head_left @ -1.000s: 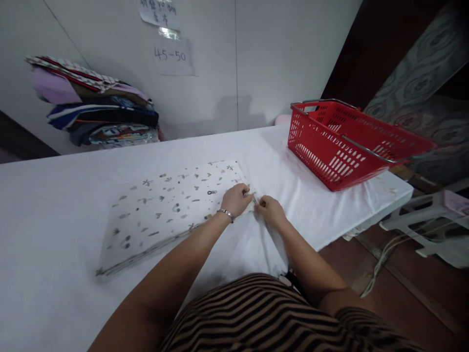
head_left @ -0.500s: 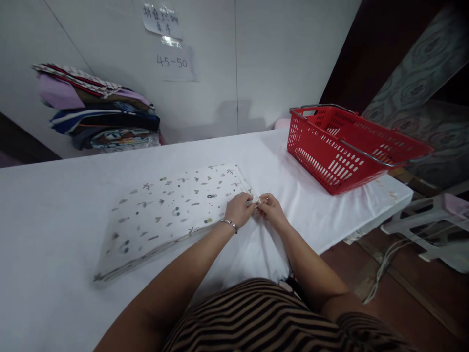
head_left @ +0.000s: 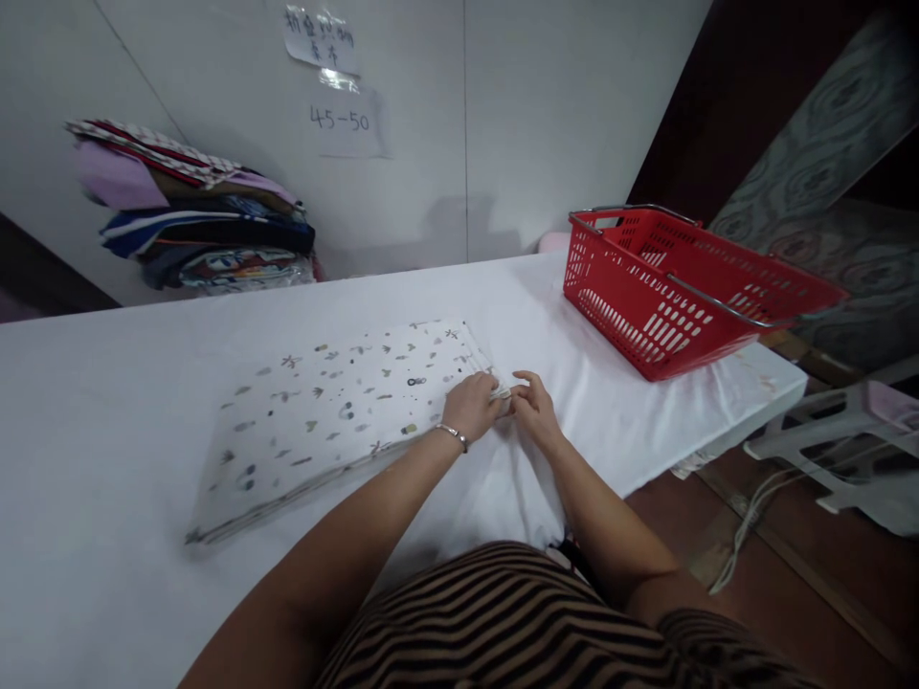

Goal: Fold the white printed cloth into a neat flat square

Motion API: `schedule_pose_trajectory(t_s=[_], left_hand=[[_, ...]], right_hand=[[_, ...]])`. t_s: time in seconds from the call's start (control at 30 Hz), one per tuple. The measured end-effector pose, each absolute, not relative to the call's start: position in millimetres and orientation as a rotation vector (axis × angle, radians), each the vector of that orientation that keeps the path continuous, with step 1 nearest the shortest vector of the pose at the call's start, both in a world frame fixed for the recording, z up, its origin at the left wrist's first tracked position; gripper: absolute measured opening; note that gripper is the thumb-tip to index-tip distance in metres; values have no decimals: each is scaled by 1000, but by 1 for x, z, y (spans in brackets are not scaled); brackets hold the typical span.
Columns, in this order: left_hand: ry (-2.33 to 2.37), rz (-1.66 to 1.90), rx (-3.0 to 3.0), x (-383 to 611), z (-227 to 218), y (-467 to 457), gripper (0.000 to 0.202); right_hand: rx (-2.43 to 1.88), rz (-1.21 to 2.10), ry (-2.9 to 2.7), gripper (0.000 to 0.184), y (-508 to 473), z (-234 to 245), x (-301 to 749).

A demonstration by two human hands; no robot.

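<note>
A folded white cloth point(head_left: 337, 411) printed with small dark motifs lies flat on the white table point(head_left: 107, 383). My left hand point(head_left: 472, 406), a bracelet on its wrist, is closed on the cloth's near right corner. My right hand point(head_left: 532, 408) meets it at that same corner, fingers pinching the cloth's edge, the forefinger raised a little. Both forearms reach out from my striped top at the bottom of the view.
A red plastic basket point(head_left: 675, 287) with metal handles stands at the table's right end. A stack of folded fabrics point(head_left: 193, 220) rests against the wall at the back left. Paper notes point(head_left: 337, 86) hang on the wall. White plastic furniture point(head_left: 840, 440) stands on the floor to the right.
My two hands have drawn together at the cloth's corner and shifted slightly; the cloth itself lies where it was. The view has tilted a little.
</note>
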State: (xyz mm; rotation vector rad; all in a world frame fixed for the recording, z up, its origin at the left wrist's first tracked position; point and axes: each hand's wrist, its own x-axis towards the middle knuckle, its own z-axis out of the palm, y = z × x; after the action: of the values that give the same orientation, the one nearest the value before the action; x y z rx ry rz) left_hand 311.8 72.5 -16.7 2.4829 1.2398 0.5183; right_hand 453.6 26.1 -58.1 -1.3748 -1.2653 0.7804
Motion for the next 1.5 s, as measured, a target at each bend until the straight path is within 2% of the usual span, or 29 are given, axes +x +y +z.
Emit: schedule_pose_trajectory(t_s=[0.2, 0.37, 0.5, 0.7, 0.77, 0.93, 1.07, 1.23, 1.5], left_hand=[[1355, 595, 2338, 309, -7, 85, 7], [1353, 613, 2317, 307, -5, 86, 6], [1343, 599, 2318, 306, -4, 84, 6], [1327, 559, 2387, 306, -6, 82, 8], [1298, 564, 2417, 307, -9, 81, 9], [1235, 568, 2487, 310, -19, 74, 7], [1192, 546, 2576, 310, -23, 70, 7], [1122, 518, 2723, 310, -24, 68, 10], [1026, 415, 2880, 312, -24, 60, 18]], right_hand=[[-1904, 506, -1519, 19, 27, -56, 458], [-2194, 385, -1752, 18, 24, -48, 449], [-2259, 429, -1763, 17, 27, -44, 447], [-2085, 543, -1645, 8, 27, -40, 452], [-1909, 664, -1470, 12, 25, -41, 454], [-1348, 1283, -796, 24, 24, -44, 450], [-1141, 1341, -681, 32, 22, -46, 447], [-1152, 1365, -769, 33, 22, -40, 453], [-1593, 1298, -965, 34, 39, -29, 457]])
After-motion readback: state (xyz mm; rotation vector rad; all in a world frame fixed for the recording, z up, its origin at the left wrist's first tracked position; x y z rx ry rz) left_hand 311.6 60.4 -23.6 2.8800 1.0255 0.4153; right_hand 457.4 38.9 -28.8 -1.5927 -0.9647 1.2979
